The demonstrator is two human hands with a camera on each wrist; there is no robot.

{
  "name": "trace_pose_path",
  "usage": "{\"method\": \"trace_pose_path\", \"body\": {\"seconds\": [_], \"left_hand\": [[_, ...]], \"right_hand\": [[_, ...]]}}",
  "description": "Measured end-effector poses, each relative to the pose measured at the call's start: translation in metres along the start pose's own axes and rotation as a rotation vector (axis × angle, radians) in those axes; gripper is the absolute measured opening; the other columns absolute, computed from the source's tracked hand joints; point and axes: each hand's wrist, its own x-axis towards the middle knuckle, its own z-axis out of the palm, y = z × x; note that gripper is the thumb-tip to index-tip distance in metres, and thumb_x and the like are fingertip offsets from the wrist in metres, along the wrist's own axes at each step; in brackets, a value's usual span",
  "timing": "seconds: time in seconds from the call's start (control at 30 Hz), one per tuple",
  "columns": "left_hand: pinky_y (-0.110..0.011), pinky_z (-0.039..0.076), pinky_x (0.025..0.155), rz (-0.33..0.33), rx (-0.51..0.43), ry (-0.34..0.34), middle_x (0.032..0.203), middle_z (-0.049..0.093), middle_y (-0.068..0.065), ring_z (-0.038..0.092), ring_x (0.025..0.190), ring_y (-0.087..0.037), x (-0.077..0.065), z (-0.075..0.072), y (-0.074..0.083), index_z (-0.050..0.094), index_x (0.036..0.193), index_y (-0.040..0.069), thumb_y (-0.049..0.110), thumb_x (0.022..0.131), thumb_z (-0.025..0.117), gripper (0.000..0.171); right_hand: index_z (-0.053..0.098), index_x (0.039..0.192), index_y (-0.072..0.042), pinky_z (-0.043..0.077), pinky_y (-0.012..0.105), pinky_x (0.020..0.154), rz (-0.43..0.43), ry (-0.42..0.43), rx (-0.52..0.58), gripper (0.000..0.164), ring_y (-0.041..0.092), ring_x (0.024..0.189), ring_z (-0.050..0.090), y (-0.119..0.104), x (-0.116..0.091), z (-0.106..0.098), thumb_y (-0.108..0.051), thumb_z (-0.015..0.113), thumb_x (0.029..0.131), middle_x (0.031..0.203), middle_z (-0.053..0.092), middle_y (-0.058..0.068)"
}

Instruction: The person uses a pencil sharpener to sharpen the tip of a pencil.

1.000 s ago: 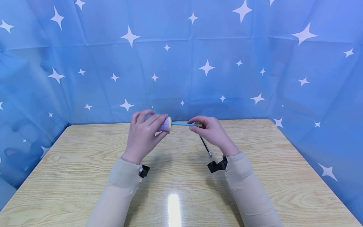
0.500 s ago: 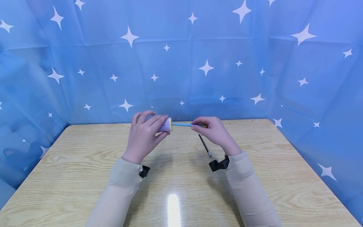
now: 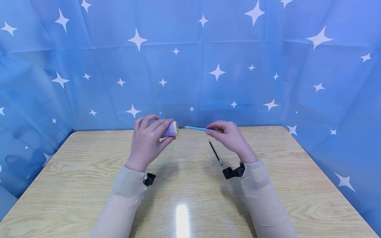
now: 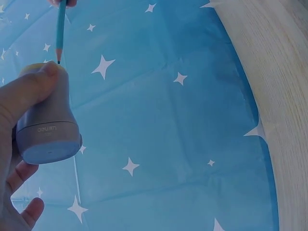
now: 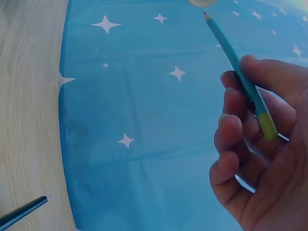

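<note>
My left hand [image 3: 146, 137] grips a purple pencil sharpener [image 3: 169, 129] on its side above the table, its cream-yellow holed end facing right. In the left wrist view the sharpener [image 4: 50, 113] shows a flared base, with the thumb near its yellow rim. A blue pencil [image 3: 194, 128] with a yellow-green end is pinched between thumb and fingers of my right hand [image 3: 228, 136]. Its sharpened tip points left, a short gap from the sharpener's hole. The right wrist view shows the whole pencil [image 5: 236, 62], its blunt end over the palm.
On the wooden table [image 3: 89, 158] a black pencil [image 3: 215, 152] lies slantwise below the right hand. A blue cloth [image 3: 184, 79] with white stars hangs behind the table and at both sides.
The blue pencil has come out of the sharpener's hole as my right hand moved right, so its tip now shows. My left hand has shifted slightly left with the sharpener.
</note>
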Motion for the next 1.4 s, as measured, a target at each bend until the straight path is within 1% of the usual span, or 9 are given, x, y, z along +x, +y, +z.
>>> {"method": "trace_pose_path", "body": {"seconds": [0.2, 0.33, 0.43, 0.53, 0.73, 0.83, 1.0, 1.17, 1.4], "left_hand": [[-0.051, 0.033, 0.094, -0.004, -0.008, 0.003, 0.103, 0.071, -0.004, 0.051, 0.111, -0.028, 0.000, 0.000, 0.000, 0.070, 0.119, 0.012, 0.023, 0.073, 0.086, 0.050], [-0.051, 0.033, 0.094, -0.004, -0.009, 0.003, 0.103, 0.071, -0.004, 0.051, 0.111, -0.028, -0.001, 0.000, 0.000, 0.070, 0.118, 0.012, 0.024, 0.073, 0.087, 0.050], [-0.051, 0.034, 0.094, -0.003, -0.007, 0.003, 0.103, 0.071, -0.004, 0.052, 0.111, -0.028, -0.001, 0.000, 0.000, 0.070, 0.119, 0.012, 0.024, 0.073, 0.087, 0.050], [-0.051, 0.034, 0.093, -0.001, -0.003, 0.000, 0.103, 0.071, -0.004, 0.052, 0.111, -0.028, -0.001, 0.001, 0.000, 0.070, 0.119, 0.012, 0.025, 0.073, 0.087, 0.051], [-0.051, 0.034, 0.094, -0.003, -0.003, 0.001, 0.103, 0.071, -0.004, 0.052, 0.111, -0.029, -0.001, 0.002, 0.000, 0.070, 0.119, 0.012, 0.026, 0.072, 0.087, 0.052], [-0.050, 0.033, 0.094, -0.005, -0.006, 0.000, 0.103, 0.071, -0.004, 0.052, 0.111, -0.028, -0.001, 0.001, 0.000, 0.070, 0.119, 0.011, 0.026, 0.072, 0.087, 0.052], [-0.050, 0.033, 0.094, -0.015, -0.016, -0.006, 0.103, 0.071, -0.005, 0.052, 0.111, -0.028, -0.001, 0.001, 0.000, 0.070, 0.119, 0.011, 0.025, 0.073, 0.087, 0.052], [-0.050, 0.033, 0.094, -0.015, -0.021, -0.007, 0.103, 0.071, -0.004, 0.052, 0.110, -0.028, 0.000, 0.001, 0.000, 0.070, 0.119, 0.011, 0.025, 0.072, 0.087, 0.052], [-0.049, 0.033, 0.093, -0.014, -0.022, -0.009, 0.103, 0.071, -0.004, 0.053, 0.109, -0.027, 0.000, 0.002, 0.001, 0.070, 0.120, 0.011, 0.027, 0.072, 0.087, 0.053]], "right_hand": [[0.074, 0.103, -0.008, 0.039, 0.034, 0.057, -0.006, 0.025, -0.023, 0.017, 0.024, 0.066, 0.047, 0.005, 0.002, -0.001, -0.020, 0.066, 0.094, 0.092, 0.063, 0.002], [0.075, 0.102, -0.007, 0.038, 0.036, 0.062, 0.020, 0.041, -0.045, 0.017, 0.023, 0.075, 0.046, 0.006, 0.003, -0.001, -0.019, 0.067, 0.093, 0.086, 0.056, 0.004], [0.075, 0.102, -0.005, 0.036, 0.036, 0.062, 0.042, 0.041, -0.054, 0.019, 0.024, 0.075, 0.044, 0.007, 0.004, -0.001, -0.019, 0.067, 0.092, 0.083, 0.052, 0.005], [0.074, 0.103, -0.004, 0.036, 0.037, 0.061, 0.059, 0.027, -0.051, 0.020, 0.025, 0.072, 0.045, 0.009, 0.004, -0.001, -0.019, 0.066, 0.093, 0.083, 0.055, 0.006], [0.073, 0.106, -0.007, 0.040, 0.036, 0.061, 0.117, -0.022, -0.004, 0.020, 0.025, 0.070, 0.049, 0.012, 0.004, -0.001, -0.022, 0.064, 0.094, 0.087, 0.064, 0.005], [0.072, 0.107, -0.008, 0.039, 0.036, 0.061, 0.130, -0.043, 0.005, 0.022, 0.024, 0.068, 0.048, 0.014, 0.005, 0.000, -0.024, 0.063, 0.095, 0.085, 0.064, 0.006], [0.070, 0.110, -0.007, 0.043, 0.037, 0.064, 0.139, -0.071, 0.010, 0.024, 0.026, 0.074, 0.052, 0.017, 0.006, 0.000, -0.025, 0.061, 0.097, 0.093, 0.066, 0.007], [0.067, 0.113, -0.007, 0.050, 0.044, 0.075, 0.181, -0.107, 0.028, 0.025, 0.026, 0.085, 0.060, 0.020, 0.007, 0.001, -0.025, 0.058, 0.098, 0.105, 0.066, 0.008], [0.063, 0.118, -0.002, 0.048, 0.044, 0.084, 0.189, -0.149, -0.049, 0.030, 0.027, 0.101, 0.057, 0.028, 0.008, 0.005, -0.024, 0.053, 0.100, 0.115, 0.060, 0.013]]}}
